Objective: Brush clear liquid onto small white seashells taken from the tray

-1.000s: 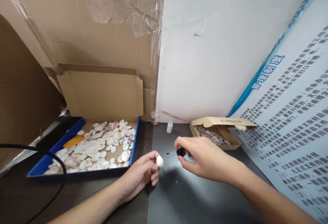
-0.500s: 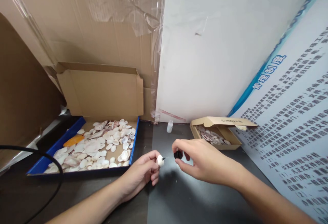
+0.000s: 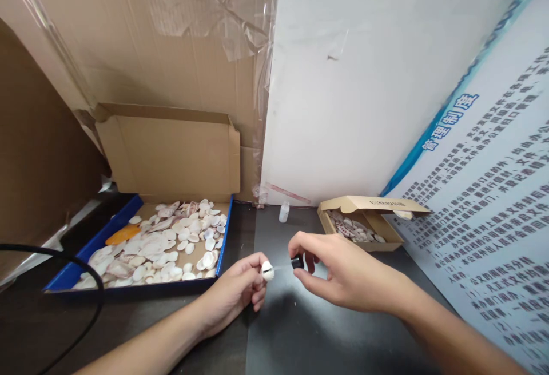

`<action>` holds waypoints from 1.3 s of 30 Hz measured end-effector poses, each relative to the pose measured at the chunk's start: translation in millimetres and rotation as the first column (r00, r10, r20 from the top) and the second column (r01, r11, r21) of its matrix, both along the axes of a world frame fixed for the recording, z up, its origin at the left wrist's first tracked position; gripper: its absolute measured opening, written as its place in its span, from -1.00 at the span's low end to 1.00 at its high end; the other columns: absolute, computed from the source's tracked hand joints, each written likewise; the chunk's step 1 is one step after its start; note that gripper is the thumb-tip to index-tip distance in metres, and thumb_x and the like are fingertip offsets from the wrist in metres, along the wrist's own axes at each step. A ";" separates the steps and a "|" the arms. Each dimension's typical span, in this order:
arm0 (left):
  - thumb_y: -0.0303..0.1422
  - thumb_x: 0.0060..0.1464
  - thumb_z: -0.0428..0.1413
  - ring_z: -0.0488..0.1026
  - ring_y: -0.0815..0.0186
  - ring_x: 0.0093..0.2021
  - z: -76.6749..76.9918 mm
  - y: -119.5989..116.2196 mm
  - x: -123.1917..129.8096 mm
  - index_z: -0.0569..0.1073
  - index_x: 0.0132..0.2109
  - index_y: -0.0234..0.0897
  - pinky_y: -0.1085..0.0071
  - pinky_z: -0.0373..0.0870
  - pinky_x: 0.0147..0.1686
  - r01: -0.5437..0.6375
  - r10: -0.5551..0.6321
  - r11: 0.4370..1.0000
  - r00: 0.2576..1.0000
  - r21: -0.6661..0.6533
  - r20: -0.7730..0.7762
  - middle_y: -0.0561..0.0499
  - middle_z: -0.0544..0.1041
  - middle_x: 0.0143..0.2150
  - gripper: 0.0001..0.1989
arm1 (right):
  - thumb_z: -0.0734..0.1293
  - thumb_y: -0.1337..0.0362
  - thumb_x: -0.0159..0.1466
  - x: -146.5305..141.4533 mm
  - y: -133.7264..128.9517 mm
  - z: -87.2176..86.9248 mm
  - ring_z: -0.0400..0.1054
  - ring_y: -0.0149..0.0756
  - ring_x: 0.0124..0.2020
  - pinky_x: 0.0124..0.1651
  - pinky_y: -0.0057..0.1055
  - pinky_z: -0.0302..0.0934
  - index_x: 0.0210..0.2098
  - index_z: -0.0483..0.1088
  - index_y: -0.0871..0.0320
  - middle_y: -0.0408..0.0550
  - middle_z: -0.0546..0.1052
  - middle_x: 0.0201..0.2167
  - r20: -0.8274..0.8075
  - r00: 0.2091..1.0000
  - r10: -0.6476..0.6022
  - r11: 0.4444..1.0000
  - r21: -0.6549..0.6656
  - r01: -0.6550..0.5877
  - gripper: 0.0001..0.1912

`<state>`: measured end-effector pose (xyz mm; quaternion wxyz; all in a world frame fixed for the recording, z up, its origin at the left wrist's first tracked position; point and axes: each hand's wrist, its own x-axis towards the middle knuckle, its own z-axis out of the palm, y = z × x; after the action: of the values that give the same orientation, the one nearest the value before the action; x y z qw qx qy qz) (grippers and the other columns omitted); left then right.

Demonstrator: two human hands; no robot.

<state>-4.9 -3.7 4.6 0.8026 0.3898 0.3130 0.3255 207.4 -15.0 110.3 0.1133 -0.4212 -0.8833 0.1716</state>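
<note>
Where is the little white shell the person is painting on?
The small white shell is low in the middle of the head view, pinched in the left hand above the dark table, touched by the thin brush from the right hand.

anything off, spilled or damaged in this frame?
Nothing spilled: shells sit inside the blue tray and small box. Only oddities: loose, wrinkled tape film peeling off the cardboard wall, and a small bottle standing uncapped while the right hand holds its brush cap.
</note>
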 end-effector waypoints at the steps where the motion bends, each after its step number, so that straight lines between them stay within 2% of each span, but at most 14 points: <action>1: -0.49 -0.15 0.07 0.09 0.49 -0.60 -0.1 0.0 0.0 0.31 -0.37 -0.26 0.51 0.11 -0.55 0.000 0.000 1.000 1.000 0.001 -0.001 0.20 0.18 -0.59 -0.88 | 0.28 0.33 0.31 0.3 0.1 -0.2 0.40 -0.35 -0.39 -0.35 -0.46 0.10 -0.14 0.29 0.07 -0.19 0.50 -0.34 -0.005 1.000 0.011 1.000 -0.012 -0.011 -0.87; 6: -0.50 -0.16 0.05 0.09 0.49 -0.61 -0.7 -0.2 0.4 0.32 -0.39 -0.26 0.51 0.12 -0.56 -0.002 0.002 1.000 1.000 0.005 0.003 0.19 0.20 -0.60 -0.89 | 0.30 0.36 0.26 1.6 1.2 -1.7 0.35 -0.33 -0.42 -0.34 -0.43 0.08 -0.23 0.30 0.09 -0.19 0.48 -0.40 0.061 0.997 -0.047 0.997 0.070 0.043 -0.90; 11: -0.50 -0.17 0.06 0.09 0.49 -0.61 -0.4 0.9 1.3 0.32 -0.38 -0.26 0.51 0.13 -0.56 -0.004 0.004 1.000 1.000 -0.001 0.000 0.20 0.20 -0.61 -0.88 | 0.29 0.32 0.30 1.5 -0.5 -1.4 0.37 -0.37 -0.41 -0.35 -0.48 0.12 -0.14 0.31 0.08 -0.20 0.48 -0.37 -0.051 0.998 0.021 1.000 -0.010 -0.021 -0.87; 16: -0.50 -0.16 0.08 0.10 0.49 -0.61 0.5 0.5 1.3 0.32 -0.38 -0.27 0.52 0.13 -0.57 -0.005 0.005 1.000 1.000 -0.007 0.006 0.19 0.21 -0.60 -0.89 | 0.29 0.33 0.29 1.9 0.6 -2.3 0.34 -0.36 -0.44 -0.37 -0.45 0.08 -0.21 0.31 0.09 -0.21 0.47 -0.41 0.048 0.998 -0.037 0.998 0.043 0.035 -0.92; 21: -0.45 -0.10 0.12 0.12 0.49 -0.62 0.6 -0.2 0.0 0.33 -0.34 -0.27 0.52 0.13 -0.58 -0.005 0.005 1.000 1.000 -0.012 0.013 0.20 0.21 -0.59 -0.88 | 0.28 0.31 0.31 -0.1 -1.8 0.2 0.36 -0.36 -0.41 -0.37 -0.48 0.11 -0.15 0.30 0.07 -0.20 0.47 -0.39 -0.025 0.999 0.023 0.999 -0.026 -0.024 -0.88; 26: -0.43 -0.09 0.15 0.13 0.50 -0.62 3.1 0.2 0.3 0.33 -0.36 -0.28 0.51 0.14 -0.58 -0.012 0.012 1.000 1.000 -0.015 0.024 0.18 0.23 -0.56 -0.88 | 0.29 0.36 0.26 -1.1 -2.3 -1.8 0.32 -0.35 -0.44 -0.37 -0.45 0.07 -0.24 0.29 0.09 -0.20 0.47 -0.42 0.024 1.000 -0.001 0.999 0.037 0.000 -0.91; 30: -0.43 -0.09 0.15 0.14 0.50 -0.61 3.3 -0.6 0.2 0.33 -0.36 -0.28 0.52 0.14 -0.57 -0.015 0.015 1.000 1.000 -0.015 0.018 0.18 0.24 -0.56 -0.87 | 0.29 0.35 0.27 -2.0 -2.2 -3.0 0.34 -0.37 -0.41 -0.36 -0.48 0.07 -0.21 0.28 0.07 -0.20 0.47 -0.39 -0.008 0.999 0.044 0.999 -0.010 -0.044 -0.89; 34: -0.44 -0.10 0.14 0.14 0.50 -0.61 2.9 -1.6 -0.2 0.34 -0.36 -0.29 0.52 0.15 -0.58 -0.011 0.012 1.000 1.000 -0.014 0.023 0.18 0.23 -0.56 -0.88 | 0.29 0.39 0.22 -1.8 -2.7 -2.3 0.29 -0.38 -0.45 -0.37 -0.46 0.03 -0.29 0.27 0.08 -0.23 0.44 -0.44 0.045 0.999 0.002 1.000 0.025 -0.003 -0.88; 39: -0.45 -0.10 0.13 0.13 0.50 -0.61 2.1 -2.0 0.0 0.32 -0.37 -0.28 0.53 0.13 -0.58 -0.024 0.024 1.000 1.000 -0.016 0.013 0.17 0.23 -0.57 -0.89 | 0.29 0.36 0.25 -1.8 -3.9 -1.4 0.32 -0.37 -0.43 -0.36 -0.48 0.06 -0.22 0.28 0.07 -0.21 0.44 -0.41 -0.017 0.999 0.040 0.999 -0.032 -0.041 -0.88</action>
<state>-5.0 -5.7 6.7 0.8038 0.3776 0.3149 0.3350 205.7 -18.9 108.9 0.1101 -0.4037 -0.8878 0.1915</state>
